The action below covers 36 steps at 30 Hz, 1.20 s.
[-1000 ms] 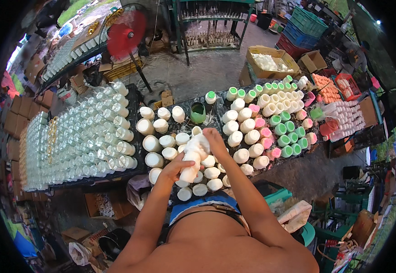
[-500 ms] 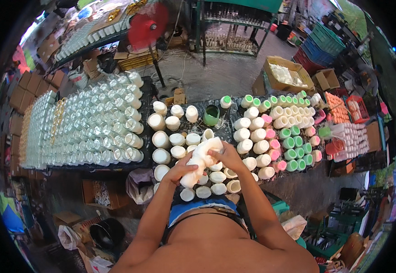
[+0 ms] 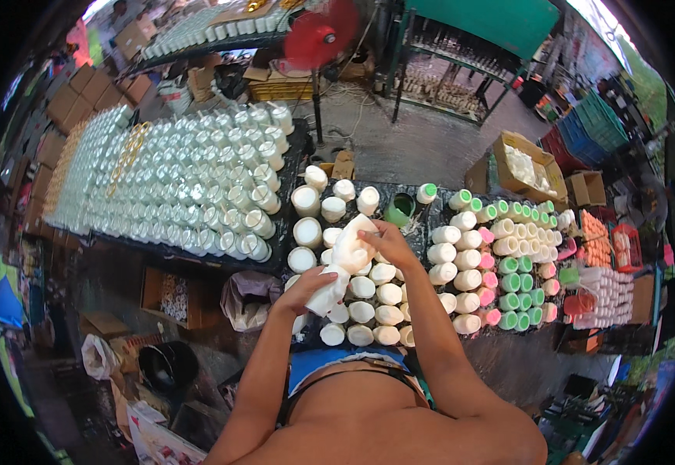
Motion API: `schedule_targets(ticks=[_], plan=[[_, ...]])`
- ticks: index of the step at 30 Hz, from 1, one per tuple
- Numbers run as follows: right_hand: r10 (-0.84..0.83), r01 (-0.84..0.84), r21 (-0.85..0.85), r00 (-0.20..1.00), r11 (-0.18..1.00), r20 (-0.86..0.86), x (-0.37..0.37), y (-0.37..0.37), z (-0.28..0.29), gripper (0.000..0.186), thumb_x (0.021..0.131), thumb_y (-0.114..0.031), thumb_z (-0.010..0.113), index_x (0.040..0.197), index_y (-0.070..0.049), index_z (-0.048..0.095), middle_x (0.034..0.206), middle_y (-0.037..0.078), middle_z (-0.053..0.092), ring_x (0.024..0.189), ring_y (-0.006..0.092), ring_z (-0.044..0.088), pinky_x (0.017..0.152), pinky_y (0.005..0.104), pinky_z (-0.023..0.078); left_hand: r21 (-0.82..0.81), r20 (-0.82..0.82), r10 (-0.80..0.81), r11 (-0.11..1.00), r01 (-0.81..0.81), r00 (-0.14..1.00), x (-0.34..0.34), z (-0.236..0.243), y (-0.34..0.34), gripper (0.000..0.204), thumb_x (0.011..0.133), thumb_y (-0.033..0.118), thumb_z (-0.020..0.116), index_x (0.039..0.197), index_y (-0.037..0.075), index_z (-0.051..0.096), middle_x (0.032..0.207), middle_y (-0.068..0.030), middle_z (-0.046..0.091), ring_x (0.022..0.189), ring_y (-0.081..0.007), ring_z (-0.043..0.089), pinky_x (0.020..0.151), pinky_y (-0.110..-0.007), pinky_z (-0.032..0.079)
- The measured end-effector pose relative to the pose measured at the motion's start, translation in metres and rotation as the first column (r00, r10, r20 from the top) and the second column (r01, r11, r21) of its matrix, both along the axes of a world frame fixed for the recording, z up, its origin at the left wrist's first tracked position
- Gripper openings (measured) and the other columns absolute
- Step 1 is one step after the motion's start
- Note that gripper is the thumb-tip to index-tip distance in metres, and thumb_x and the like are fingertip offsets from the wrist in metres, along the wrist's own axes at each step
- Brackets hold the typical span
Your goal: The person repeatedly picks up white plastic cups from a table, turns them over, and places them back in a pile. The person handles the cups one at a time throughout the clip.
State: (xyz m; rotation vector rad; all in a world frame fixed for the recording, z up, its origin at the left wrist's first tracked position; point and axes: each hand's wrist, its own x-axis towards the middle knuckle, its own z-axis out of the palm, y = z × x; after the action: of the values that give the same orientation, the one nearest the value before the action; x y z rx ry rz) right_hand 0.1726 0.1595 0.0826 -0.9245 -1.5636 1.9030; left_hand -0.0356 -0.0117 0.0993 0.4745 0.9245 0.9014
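Both hands grip a lumpy, white, soft-looking piece [image 3: 354,249] held diagonally over the table. My left hand [image 3: 300,293] is closed round its lower end, and my right hand [image 3: 390,245] grasps the upper part with fingers bent over it. Beneath and around it stand several rows of white cylindrical cast pieces [image 3: 388,315]. Just beyond my right hand is a green container [image 3: 399,209] with dark contents. To the right are pink-topped pieces [image 3: 489,279] and green cylinders [image 3: 515,283]. The piece partly hides the cylinders under it.
A second table holds many glass jars [image 3: 190,186] at left. Behind are a red fan [image 3: 314,39], a green metal rack [image 3: 446,85], a cardboard box [image 3: 527,167] and stacked crates [image 3: 593,128]. A black bucket [image 3: 167,364] and open carton [image 3: 171,298] sit on the floor at lower left.
The view has turned, so the scene appears farther right. My hands have twisted the white piece about, and my right hand's fingers now sit higher on its upper part.
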Motion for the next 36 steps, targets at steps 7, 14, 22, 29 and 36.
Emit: schedule_targets(ticks=[7, 14, 22, 29, 36], plan=[[-0.365, 0.348, 0.128, 0.917, 0.929, 0.158, -0.009, 0.017, -0.013, 0.032, 0.097, -0.025, 0.071, 0.113, 0.002, 0.070, 0.099, 0.006, 0.073, 0.087, 0.0114, 0.066, 0.075, 0.0274, 0.054, 0.092, -0.160, -0.011, 0.995, 0.027, 0.987, -0.029, -0.012, -0.016, 0.042, 0.096, 0.025, 0.067, 0.131, 0.004, 0.058, 0.108, -0.0090, 0.070, 0.087, -0.0189, 0.070, 0.073, -0.033, 0.059], [-0.494, 0.140, 0.635, 0.759, 0.760, 0.424, 0.011, 0.068, -0.020, 0.042, 0.087, -0.034, 0.076, 0.113, -0.002, 0.068, 0.105, 0.019, 0.072, 0.089, 0.0376, 0.070, 0.081, 0.0412, 0.055, -0.011, 0.004, 0.157, 0.988, -0.157, 0.988, -0.044, -0.024, -0.054, 0.039, 0.099, 0.026, 0.061, 0.130, 0.005, 0.051, 0.113, -0.0171, 0.068, 0.091, -0.0261, 0.071, 0.072, -0.039, 0.061], [-0.430, -0.246, 0.726, 0.668, 0.643, 0.607, -0.005, 0.037, -0.079, 0.048, 0.081, -0.026, 0.080, 0.122, -0.011, 0.063, 0.123, 0.012, 0.061, 0.115, 0.0346, 0.059, 0.097, 0.0481, 0.049, -0.091, 0.128, 0.255, 0.965, -0.244, 0.959, 0.005, -0.038, -0.009, 0.045, 0.100, 0.026, 0.053, 0.143, 0.013, 0.047, 0.123, -0.0129, 0.063, 0.096, -0.0298, 0.070, 0.080, -0.042, 0.059], [-0.343, 0.068, 0.588, 0.863, 0.806, 0.371, 0.029, -0.044, -0.039, 0.051, 0.088, -0.031, 0.076, 0.127, -0.003, 0.059, 0.119, 0.017, 0.064, 0.106, 0.0332, 0.064, 0.091, 0.0441, 0.052, -0.010, 0.019, 0.222, 0.975, -0.222, 0.975, 0.038, -0.065, 0.014, 0.050, 0.093, 0.010, 0.063, 0.140, 0.014, 0.046, 0.125, -0.0102, 0.061, 0.109, -0.0270, 0.066, 0.092, -0.044, 0.057], [-0.285, 0.241, 0.187, 0.920, 0.952, 0.267, 0.065, -0.133, -0.023, 0.094, 0.078, -0.043, 0.087, 0.146, 0.000, 0.040, 0.131, 0.025, 0.060, 0.116, 0.0314, 0.063, 0.097, 0.0403, 0.051, 0.019, 0.247, 0.188, 0.980, -0.199, 0.951, 0.103, -0.054, 0.031, 0.044, 0.098, 0.009, 0.063, 0.139, 0.010, 0.046, 0.129, -0.0084, 0.059, 0.111, -0.0223, 0.064, 0.094, -0.041, 0.054]])
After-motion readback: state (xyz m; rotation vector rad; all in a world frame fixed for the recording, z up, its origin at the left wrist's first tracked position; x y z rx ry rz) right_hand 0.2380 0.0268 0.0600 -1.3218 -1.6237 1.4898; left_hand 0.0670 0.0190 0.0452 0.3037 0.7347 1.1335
